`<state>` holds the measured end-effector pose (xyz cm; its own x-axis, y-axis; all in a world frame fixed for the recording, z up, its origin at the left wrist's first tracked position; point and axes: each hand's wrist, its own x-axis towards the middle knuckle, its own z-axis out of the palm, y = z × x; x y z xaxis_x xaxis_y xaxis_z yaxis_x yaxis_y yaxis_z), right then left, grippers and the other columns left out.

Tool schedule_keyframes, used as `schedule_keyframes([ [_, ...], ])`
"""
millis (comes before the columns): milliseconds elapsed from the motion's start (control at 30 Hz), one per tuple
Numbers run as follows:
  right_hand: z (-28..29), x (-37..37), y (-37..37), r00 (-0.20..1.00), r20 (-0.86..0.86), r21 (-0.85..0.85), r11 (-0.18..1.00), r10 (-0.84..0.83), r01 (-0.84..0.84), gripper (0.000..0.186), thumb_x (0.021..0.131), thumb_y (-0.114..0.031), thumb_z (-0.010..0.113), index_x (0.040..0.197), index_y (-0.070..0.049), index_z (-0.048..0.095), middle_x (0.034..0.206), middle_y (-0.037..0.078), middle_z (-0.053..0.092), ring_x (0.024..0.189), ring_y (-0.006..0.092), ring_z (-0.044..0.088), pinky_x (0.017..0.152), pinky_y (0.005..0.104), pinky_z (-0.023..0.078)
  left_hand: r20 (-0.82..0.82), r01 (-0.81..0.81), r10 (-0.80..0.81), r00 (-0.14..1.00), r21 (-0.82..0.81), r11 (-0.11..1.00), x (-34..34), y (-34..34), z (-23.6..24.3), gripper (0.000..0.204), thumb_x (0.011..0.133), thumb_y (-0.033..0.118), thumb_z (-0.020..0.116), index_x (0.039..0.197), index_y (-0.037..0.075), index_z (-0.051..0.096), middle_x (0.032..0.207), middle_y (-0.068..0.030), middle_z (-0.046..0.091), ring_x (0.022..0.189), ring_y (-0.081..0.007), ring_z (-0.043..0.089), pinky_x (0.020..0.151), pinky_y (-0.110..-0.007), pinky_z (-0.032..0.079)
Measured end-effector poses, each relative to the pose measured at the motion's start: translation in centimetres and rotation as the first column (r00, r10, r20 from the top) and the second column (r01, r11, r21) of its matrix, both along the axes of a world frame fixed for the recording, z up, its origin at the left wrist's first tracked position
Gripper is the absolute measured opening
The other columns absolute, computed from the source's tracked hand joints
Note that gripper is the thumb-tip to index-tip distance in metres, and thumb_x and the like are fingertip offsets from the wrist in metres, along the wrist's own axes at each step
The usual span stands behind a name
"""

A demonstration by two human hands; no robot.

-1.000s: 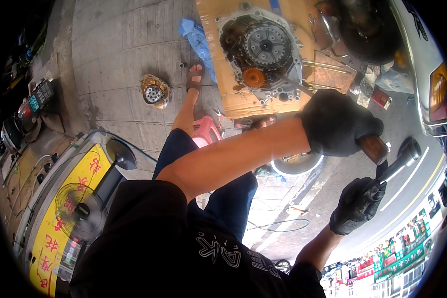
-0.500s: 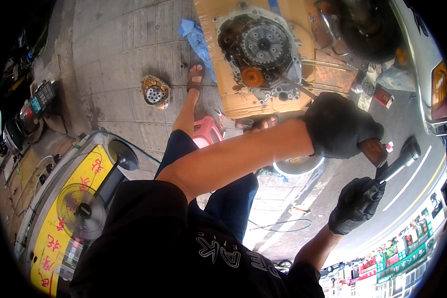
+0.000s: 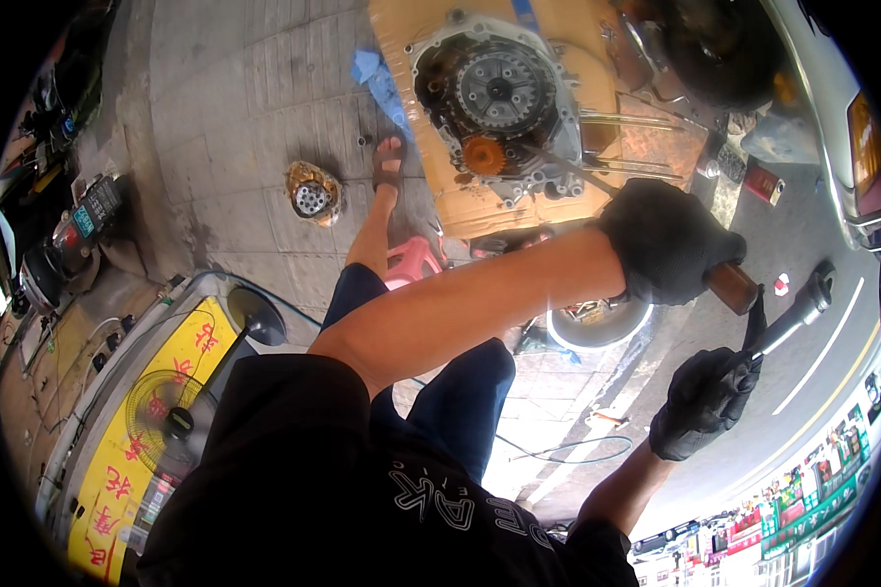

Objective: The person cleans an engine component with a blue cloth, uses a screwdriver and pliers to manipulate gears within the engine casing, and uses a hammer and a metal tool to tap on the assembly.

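Inside a black glove, my left hand is closed round a screwdriver with a brown handle butt. Its long thin shaft runs to the orange gear in the open engine case; the tip's exact contact is unclear. Beside that gear sits a large round clutch-like part. Lower right, my right hand, also gloved, grips a metal tool with a shiny shaft and thick dark head, hammer-like. A dark narrow piece by that hand reaches toward the screwdriver's butt, and I cannot make out what it is.
Cardboard lies under the engine case. A white basin with small parts, a pink stool and an oily round part stand on the paving. A fan is at left; a vehicle borders the right.
The view has shifted slightly, moving the engine case a little left. My left hand's screwdriver butt now shows more plainly. Both hands keep their grips.
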<state>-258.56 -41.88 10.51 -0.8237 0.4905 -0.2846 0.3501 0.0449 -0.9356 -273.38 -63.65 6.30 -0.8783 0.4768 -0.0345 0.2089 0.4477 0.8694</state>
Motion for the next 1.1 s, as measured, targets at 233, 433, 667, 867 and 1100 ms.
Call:
schedule_keyframes([
  [233,-1.7,0.3,0.4,0.987,-0.144,-0.756,0.652,-0.069,-0.064,0.031,0.098,-0.008,0.048,0.127,0.004,0.05,0.112,0.013,0.057,0.104,0.019,0.055,0.094,0.0289,0.046,0.081,0.016,-0.012,0.997,-0.047,0.999,0.1,-1.3,-1.6,0.023,0.072,0.027,0.07,0.095,0.021,0.068,0.078,-0.0046,0.07,0.077,-0.0253,0.07,0.069,-0.04,0.052],
  [433,-0.7,-1.0,-1.9,0.998,-0.003,0.089,0.994,0.056,-0.056,0.043,0.101,-0.037,0.047,0.115,0.002,0.057,0.084,0.006,0.055,0.07,0.0115,0.05,0.061,0.0255,0.044,0.076,0.045,-0.049,0.996,0.064,0.997,0.9,-0.2,0.2,0.019,0.076,0.022,0.069,0.095,0.02,0.07,0.078,-0.0078,0.069,0.076,-0.0276,0.069,0.067,-0.041,0.052],
  [667,-1.3,0.9,1.7,0.997,-0.022,-0.041,0.997,-0.069,0.068,0.043,0.101,-0.034,0.049,0.123,0.002,0.054,0.092,0.01,0.061,0.078,0.015,0.058,0.066,0.0264,0.05,-0.052,0.039,-0.034,0.998,0.096,0.995,0.5,1.2,0.2,0.024,0.074,0.019,0.068,0.098,0.02,0.07,0.076,-0.0087,0.068,0.073,-0.0298,0.069,0.063,-0.042,0.052],
  [867,-0.3,0.6,1.1,0.995,-0.096,-0.409,0.912,-0.018,-0.023,0.025,0.099,-0.009,0.046,0.119,0.005,0.051,0.099,0.013,0.055,0.094,0.0178,0.055,0.094,0.0339,0.044,-0.008,0.086,-0.086,0.996,0.032,0.996,0.1,1.2,-0.7,0.024,0.075,0.018,0.067,0.099,0.021,0.071,0.076,-0.0087,0.068,0.075,-0.0294,0.069,0.063,-0.042,0.052],
  [1100,-1.7,0.5,0.3,0.986,-0.027,-0.024,0.987,-0.162,0.161,0.04,0.101,-0.031,0.049,0.125,0.001,0.053,0.092,0.01,0.062,0.077,0.0152,0.059,0.063,0.0256,0.052,0.02,0.088,-0.089,0.996,0.029,0.996,0.0,1.2,-0.7,0.022,0.078,0.019,0.067,0.099,0.02,0.071,0.077,-0.0076,0.069,0.077,-0.0278,0.069,0.065,-0.041,0.053],
])
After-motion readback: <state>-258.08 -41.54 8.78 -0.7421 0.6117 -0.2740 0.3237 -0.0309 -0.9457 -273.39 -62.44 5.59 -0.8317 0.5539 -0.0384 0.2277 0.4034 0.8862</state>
